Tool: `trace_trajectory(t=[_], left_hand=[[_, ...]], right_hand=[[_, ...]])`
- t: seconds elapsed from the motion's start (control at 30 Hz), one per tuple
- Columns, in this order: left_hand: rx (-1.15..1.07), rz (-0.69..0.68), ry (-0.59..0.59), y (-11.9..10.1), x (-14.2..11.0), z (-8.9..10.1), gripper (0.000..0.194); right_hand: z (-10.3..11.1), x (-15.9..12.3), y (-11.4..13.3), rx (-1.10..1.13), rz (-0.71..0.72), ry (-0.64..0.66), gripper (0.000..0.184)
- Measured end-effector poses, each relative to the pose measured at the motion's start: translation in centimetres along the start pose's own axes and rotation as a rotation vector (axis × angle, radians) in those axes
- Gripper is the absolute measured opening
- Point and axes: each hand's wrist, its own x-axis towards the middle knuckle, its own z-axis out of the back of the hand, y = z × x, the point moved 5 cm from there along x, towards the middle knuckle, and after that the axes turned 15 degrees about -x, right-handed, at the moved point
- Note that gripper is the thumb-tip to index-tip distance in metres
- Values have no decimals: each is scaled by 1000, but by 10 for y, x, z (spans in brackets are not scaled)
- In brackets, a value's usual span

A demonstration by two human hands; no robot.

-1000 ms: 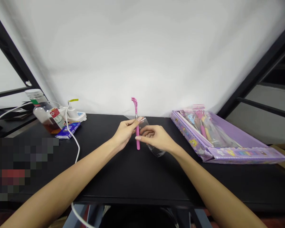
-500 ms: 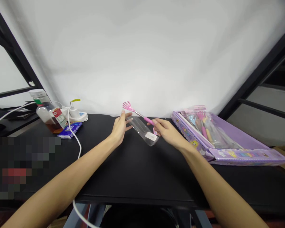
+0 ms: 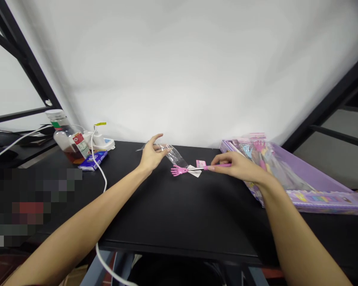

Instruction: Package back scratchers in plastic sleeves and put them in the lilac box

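My right hand (image 3: 235, 169) is closed around the pink handle of a back scratcher (image 3: 179, 171). Its metal rod points left, and a small pink hand-shaped head ends it, low over the black table. My left hand (image 3: 152, 157) holds a clear plastic bag (image 3: 176, 155) between thumb and fingers, with the index finger raised. The bag slants down to the right behind the scratcher. A white label (image 3: 196, 171) and a small pink card (image 3: 201, 163) show close to the rod.
At right, an open purple box (image 3: 313, 171) holds several bagged scratchers, pink and blue among them. To the left stand a jar of brown liquid (image 3: 67, 137), a blue packet (image 3: 92, 160) and a white power strip (image 3: 109, 143). A white cable (image 3: 103, 174) crosses the table (image 3: 179, 214).
The scratcher has moved down and right, from tilted upward to nearly level. My right hand has shifted right, away from the bag. My left hand stays near the same place with the bag.
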Motion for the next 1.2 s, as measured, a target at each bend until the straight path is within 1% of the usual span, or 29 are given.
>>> trace_trajectory(t=[0.1,0.2,0.33,0.53,0.67,0.77,0.83,0.9,1.0,1.13,1.2], left_hand=[[-22,1,1,0,2,3,73],[-49,12,24,2,5,6,68],[-10,3,28,3,7,9,65],[100,-2,21,-1,6,9,61],[174,-43,-26,-7,7,12,59],[174,-89,-63,-9,9,17,57],[152,-105,-70,-8,11,20,57],[116,-97,-73,-6,12,21,57],[52,-56,-90,-2,13,22,58],[-10,-34,-113,-1,12,20,58],[-9,-40,-109,-1,11,18,57]], right_hand=[[-1,0,-8,-21,-39,21,42],[1,-1,-12,-43,-72,-24,41],[6,-2,-13,-51,-96,-97,42],[14,-5,-8,-59,-126,-224,43],[18,-7,-10,-39,-131,-322,39],[22,-8,-12,-34,-129,-431,37],[23,-8,-12,-37,-123,-465,35],[22,-7,-10,-31,-107,-431,33],[19,-6,-5,-23,-92,-325,33],[15,-5,-5,-51,-125,-266,41],[12,-3,-4,-52,-117,-235,43]])
